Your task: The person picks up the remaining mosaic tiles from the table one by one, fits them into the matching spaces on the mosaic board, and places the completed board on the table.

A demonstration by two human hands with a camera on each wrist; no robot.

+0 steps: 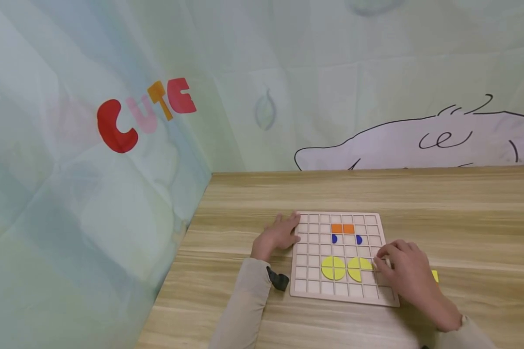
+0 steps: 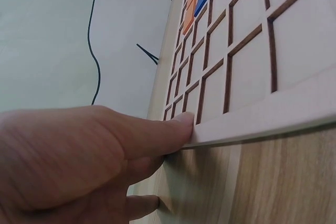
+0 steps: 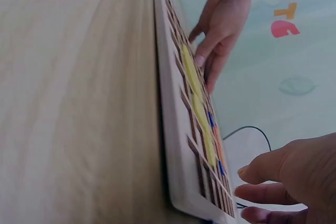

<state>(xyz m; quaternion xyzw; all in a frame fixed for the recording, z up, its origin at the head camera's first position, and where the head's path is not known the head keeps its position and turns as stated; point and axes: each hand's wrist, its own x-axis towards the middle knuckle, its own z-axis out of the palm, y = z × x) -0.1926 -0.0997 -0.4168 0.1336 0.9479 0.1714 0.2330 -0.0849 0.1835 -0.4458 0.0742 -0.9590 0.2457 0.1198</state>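
A wooden grid board [image 1: 312, 287] lies on the table. Two orange squares [image 1: 342, 228] and two blue half-discs [image 1: 359, 240] sit in its upper cells. Lower down, yellow quarter pieces form a full disc [image 1: 334, 268] and, beside it, a disc [image 1: 354, 274] with its lower right quarter absent. My left hand [image 1: 280, 233] rests at the board's left edge, thumb on the rim in the left wrist view. Over the right edge hovers my right hand [image 1: 407, 271]; in the right wrist view its fingers [image 3: 265, 167] are loosely bent and apart, with nothing visible between them.
Right of the board, a yellow piece [image 1: 435, 276] on the wooden table [image 1: 244, 194] is partly hidden by my right hand. A fabric backdrop [image 1: 262, 58] with coloured letters and a line drawing stands along the table's back and left edges.
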